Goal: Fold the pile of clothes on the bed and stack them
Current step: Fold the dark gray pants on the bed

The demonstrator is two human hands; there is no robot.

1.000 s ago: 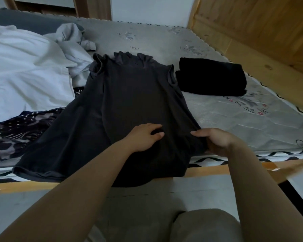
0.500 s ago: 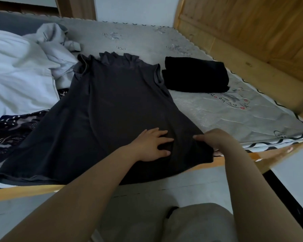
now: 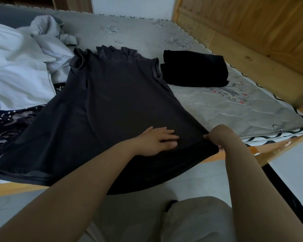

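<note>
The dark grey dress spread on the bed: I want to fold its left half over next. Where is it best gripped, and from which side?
Probably at the hem's left corner of the dark grey ruffle-necked dress, coming in from the bed's near edge. That corner lies flat and free there, while the left hand presses the skirt and the right hand pinches the hem's right corner.
</note>
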